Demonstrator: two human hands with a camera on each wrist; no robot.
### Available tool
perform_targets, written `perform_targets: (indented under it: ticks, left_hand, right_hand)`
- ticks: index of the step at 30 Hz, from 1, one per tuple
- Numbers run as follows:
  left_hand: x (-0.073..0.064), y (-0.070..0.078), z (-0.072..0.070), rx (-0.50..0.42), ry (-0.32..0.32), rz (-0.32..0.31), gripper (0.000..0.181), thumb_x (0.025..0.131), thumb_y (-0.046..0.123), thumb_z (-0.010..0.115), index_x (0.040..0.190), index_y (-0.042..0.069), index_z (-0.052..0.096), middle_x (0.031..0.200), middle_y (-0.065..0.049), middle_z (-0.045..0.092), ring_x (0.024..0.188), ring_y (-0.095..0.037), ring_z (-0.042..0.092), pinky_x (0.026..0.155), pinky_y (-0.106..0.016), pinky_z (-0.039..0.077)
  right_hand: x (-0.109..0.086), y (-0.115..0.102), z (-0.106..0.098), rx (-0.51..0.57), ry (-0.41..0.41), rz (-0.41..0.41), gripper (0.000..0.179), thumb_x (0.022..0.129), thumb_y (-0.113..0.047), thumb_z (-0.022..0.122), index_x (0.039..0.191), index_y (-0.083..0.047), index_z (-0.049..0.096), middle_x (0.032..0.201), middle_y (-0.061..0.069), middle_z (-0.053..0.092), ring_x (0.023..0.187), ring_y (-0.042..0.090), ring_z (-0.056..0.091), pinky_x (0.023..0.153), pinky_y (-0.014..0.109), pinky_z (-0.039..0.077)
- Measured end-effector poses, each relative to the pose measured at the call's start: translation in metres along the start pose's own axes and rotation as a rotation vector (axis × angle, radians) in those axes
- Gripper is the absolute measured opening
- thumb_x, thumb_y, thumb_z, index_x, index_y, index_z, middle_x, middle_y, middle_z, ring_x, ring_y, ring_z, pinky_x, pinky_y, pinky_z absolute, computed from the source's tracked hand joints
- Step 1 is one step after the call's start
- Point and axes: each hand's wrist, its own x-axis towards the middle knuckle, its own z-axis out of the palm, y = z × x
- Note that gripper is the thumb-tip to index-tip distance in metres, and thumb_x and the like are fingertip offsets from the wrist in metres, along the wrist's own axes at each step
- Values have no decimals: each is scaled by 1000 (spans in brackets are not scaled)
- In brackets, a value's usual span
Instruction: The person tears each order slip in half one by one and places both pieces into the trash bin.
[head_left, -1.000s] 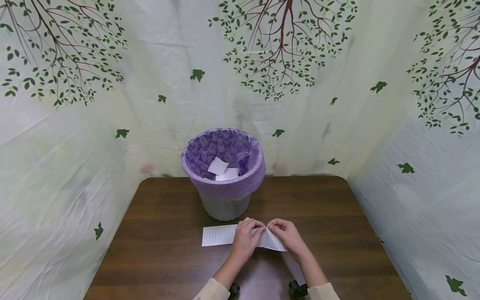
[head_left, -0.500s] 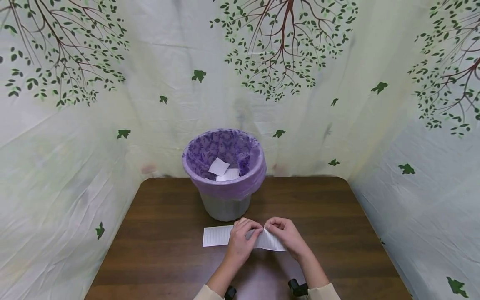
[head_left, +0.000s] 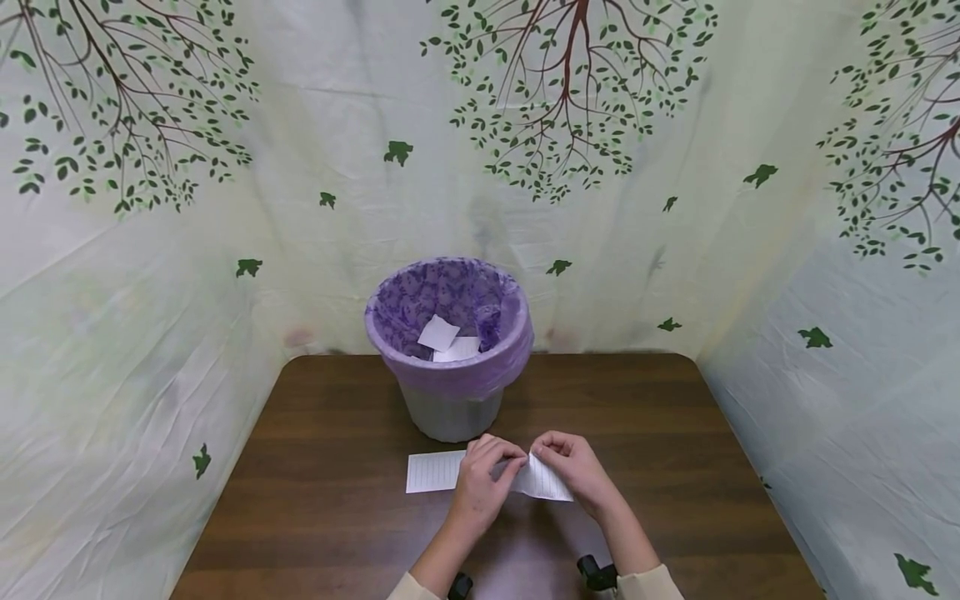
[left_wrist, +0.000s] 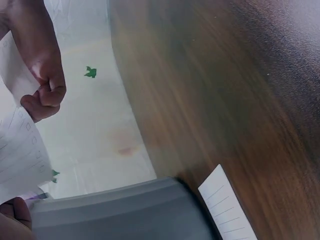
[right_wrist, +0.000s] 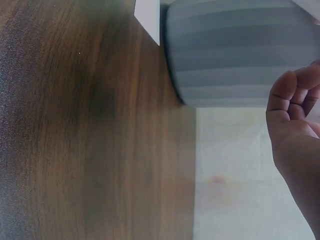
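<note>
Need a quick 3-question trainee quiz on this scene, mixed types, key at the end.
1. Multiple choice: the liner in the bin is (a) green, (b) purple, (c) orange.
2. True or false: the bin lies on its side.
3. Short answer: what is in the grip of both the left hand and the right hand?

Key:
1. b
2. False; it stands upright on the table.
3. Lined paper.
</note>
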Motion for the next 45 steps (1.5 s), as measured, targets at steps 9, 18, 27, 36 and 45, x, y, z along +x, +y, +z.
perform_targets:
  ticks: [9,18,27,36,45]
  left_hand:
    - [5,9,-7,-21,16,17,16,85,4,86,92,14,76,84,5,75,82,-11,65,85,-27,46]
    - [8,15,-13,-24,18,39,16,85,4,85,93,14,76,84,6,75,84,-11,65,84,-25,45]
    - [9,22,-20,-39,20,57,17,85,3,86,94,13,76,86,6,76,85,-11,66,86,-27,46]
    - [9,30,-25,-25,20,74,21,83,1,86,94,15,75,86,6,76,85,-11,66,89,-27,47]
    - [8,37,-30,-25,17,66,18,85,3,86,94,14,75,87,7,76,87,-10,66,90,-27,47]
  right_hand:
    - [-1,-9,0,-18,12,13,28,105,-19,65,111,9,69,87,-6,71,71,8,66,65,22,54]
    - [2,-9,0,-26,8,3,29,105,-20,65,111,9,68,87,-5,71,71,8,65,64,22,54]
    - [2,-11,3,-46,22,13,28,104,-19,67,109,8,69,88,-4,70,74,9,63,66,22,52]
    - [0,-13,4,-59,3,13,32,104,-20,67,112,11,68,90,-2,69,77,11,62,67,22,51]
    - [-1,-12,7,-64,4,28,32,105,-21,66,113,10,68,90,-2,68,79,11,61,70,23,50]
